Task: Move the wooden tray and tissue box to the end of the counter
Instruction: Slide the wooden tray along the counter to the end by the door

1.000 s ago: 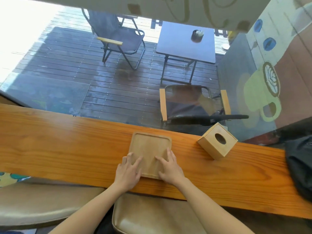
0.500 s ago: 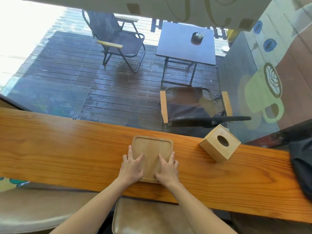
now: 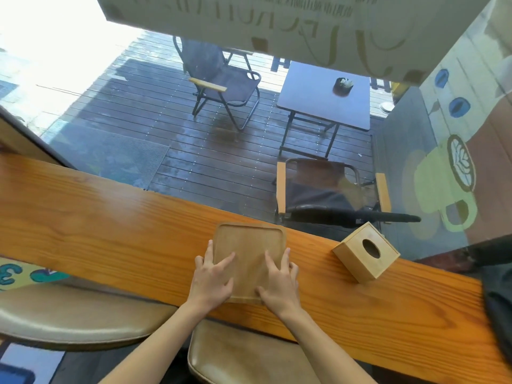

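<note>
Two hands lay on one wooden tray at the middle of the counter: the left hand flat and spread over its near left corner, the right hand likewise over its near right, neither closed around it. Rightward, apart, the tissue box stood untouched. Tray judged rigid, light, smooth enough to slide; best held by its side rims.

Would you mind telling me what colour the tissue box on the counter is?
The tissue box is light natural wood with a dark oval opening, seen in the head view.
</note>
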